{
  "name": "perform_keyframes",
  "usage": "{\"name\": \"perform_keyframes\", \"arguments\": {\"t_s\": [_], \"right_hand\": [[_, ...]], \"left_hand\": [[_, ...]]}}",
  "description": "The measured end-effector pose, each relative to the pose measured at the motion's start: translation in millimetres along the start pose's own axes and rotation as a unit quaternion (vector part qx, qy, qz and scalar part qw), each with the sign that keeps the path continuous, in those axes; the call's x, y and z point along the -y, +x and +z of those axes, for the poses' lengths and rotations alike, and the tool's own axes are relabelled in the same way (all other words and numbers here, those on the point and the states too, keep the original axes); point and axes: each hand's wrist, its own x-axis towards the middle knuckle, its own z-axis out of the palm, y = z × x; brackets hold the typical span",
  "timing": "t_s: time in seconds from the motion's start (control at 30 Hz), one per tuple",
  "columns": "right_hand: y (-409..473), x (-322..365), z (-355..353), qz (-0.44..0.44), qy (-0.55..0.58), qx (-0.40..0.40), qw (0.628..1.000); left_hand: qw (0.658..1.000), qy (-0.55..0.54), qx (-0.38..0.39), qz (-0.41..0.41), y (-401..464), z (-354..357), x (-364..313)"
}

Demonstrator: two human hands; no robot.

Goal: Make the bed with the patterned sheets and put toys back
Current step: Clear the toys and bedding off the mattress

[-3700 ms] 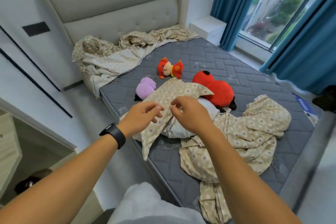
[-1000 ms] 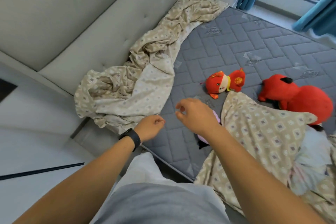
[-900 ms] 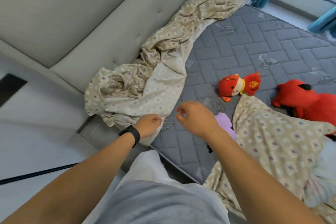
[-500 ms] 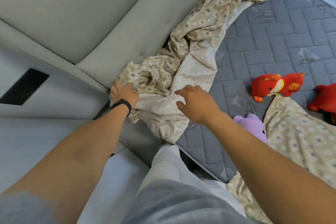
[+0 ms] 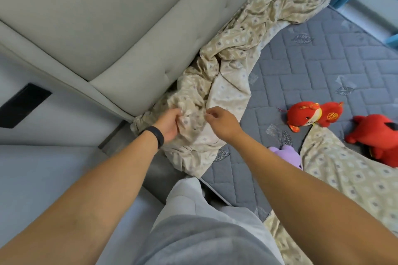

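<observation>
At the head corner of the mattress [image 5: 323,66], against the headboard [image 5: 107,28], lies the crumpled patterned sheet [image 5: 228,84]. From the head view, the left hand [image 5: 170,125] (black band on its wrist) grips a bunched fold of it; the right hand [image 5: 221,122] pinches the cloth beside. Two red toys [image 5: 310,115] [image 5: 379,137] and a purple toy [image 5: 288,155] rest further along.

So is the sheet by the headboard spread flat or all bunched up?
Bunched up: the patterned sheet lies crumpled along the headboard, leaving the mattress bare.
</observation>
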Motion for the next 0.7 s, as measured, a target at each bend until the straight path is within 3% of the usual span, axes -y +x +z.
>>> {"name": "perform_keyframes", "arguments": {"t_s": [0.13, 0.23, 0.37, 0.53, 0.6, 0.7], "right_hand": [[3, -7, -11, 0.205, 0.274, -0.005, 0.940], [6, -17, -18, 0.252, 0.335, 0.017, 0.908], [3, -24, -23, 0.230, 0.303, -0.029, 0.924], [-29, -28, -41, 0.145, 0.257, -0.103, 0.950], [-43, -36, -51, 0.103, 0.262, -0.117, 0.952], [-63, -49, -75, 0.069, 0.251, -0.158, 0.953]], "left_hand": [[0.983, 0.023, 0.144, -0.111, -47, 39, 14], [0.978, 0.076, 0.148, -0.128, -63, 41, 18], [0.984, 0.098, 0.112, -0.096, -68, 37, 18], [0.966, 0.252, 0.015, 0.055, -44, 61, 13], [0.961, 0.261, 0.059, 0.072, -45, 91, 12], [0.947, 0.288, 0.140, 0.035, -37, 134, 26]]}}
